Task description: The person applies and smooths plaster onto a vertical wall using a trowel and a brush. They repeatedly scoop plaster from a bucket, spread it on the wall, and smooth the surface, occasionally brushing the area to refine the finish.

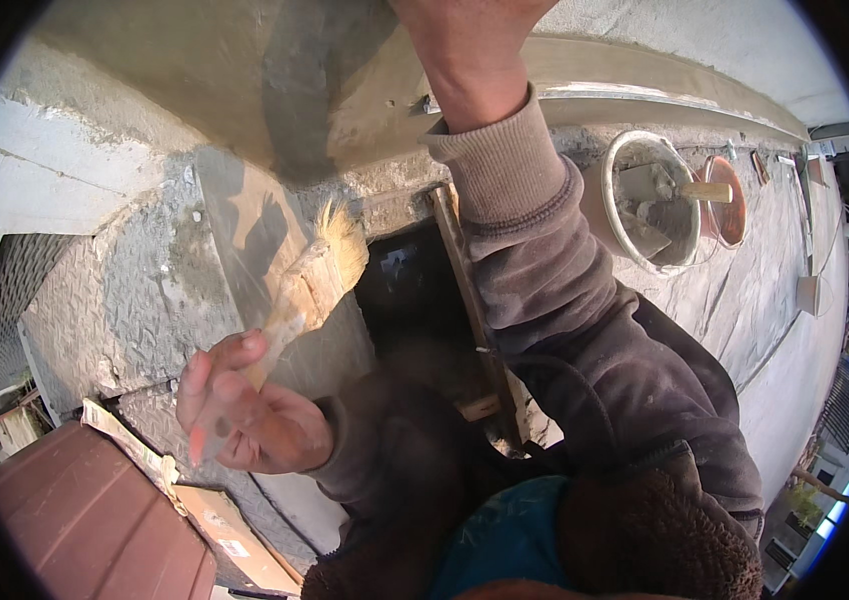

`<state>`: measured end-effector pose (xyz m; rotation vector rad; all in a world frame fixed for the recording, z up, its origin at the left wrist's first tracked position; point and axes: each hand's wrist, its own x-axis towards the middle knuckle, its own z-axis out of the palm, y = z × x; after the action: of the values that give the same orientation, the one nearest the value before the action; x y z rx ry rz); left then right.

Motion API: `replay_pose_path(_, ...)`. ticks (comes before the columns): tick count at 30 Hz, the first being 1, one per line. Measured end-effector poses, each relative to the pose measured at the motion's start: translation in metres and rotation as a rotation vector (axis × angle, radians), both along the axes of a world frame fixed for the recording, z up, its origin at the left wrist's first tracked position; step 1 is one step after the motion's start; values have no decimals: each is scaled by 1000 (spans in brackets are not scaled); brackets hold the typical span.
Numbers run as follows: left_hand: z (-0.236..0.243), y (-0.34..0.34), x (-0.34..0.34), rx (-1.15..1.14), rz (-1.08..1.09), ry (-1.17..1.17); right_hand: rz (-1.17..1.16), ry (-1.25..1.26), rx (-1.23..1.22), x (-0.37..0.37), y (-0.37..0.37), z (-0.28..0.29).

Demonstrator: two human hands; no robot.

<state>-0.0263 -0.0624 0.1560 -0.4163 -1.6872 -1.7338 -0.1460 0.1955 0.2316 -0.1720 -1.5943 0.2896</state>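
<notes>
A paintbrush (pixel 310 285) with pale, splayed bristles and a plaster-smeared body is in my left hand (pixel 250 410). Its bristles point up and away from me, apart from the wall. The fingers are wrapped around the handle, whose reddish end sticks out below them. My right arm stretches far forward across the view. At the upper edge my right hand (pixel 470 45) shows only its wrist and back, against a smooth grey-brown plastered surface (pixel 345 110). Its fingers lie beyond the picture, so whatever they hold or touch is hidden.
Right of my right arm stands a mortar-crusted bucket (pixel 613 215) with a wooden-handled tool (pixel 710 191) in it. An orange-red bucket (pixel 738 225) is just behind. A dark opening (pixel 410 290) with a timber edge lies below me. Brown metal sheeting (pixel 95 510) fills the lower left.
</notes>
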Motion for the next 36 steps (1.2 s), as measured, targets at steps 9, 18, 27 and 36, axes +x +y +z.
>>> replay_pose_path(9, 1, -4, -5, -14, -11, 45, 222, -191, -490, 28, -69, -196)
replay_pose_path(18, 4, -6, 1, -11, 36, 16, 79, -16, -262, -3, -49, -81)
replay_pose_path(27, 10, -1, -2, 70, 130, -37, 815, -462, -85, 110, -15, -117)
replay_pose_path(36, 0, 41, -3, -119, -77, -164, 1113, -382, -984, 256, 190, 76)
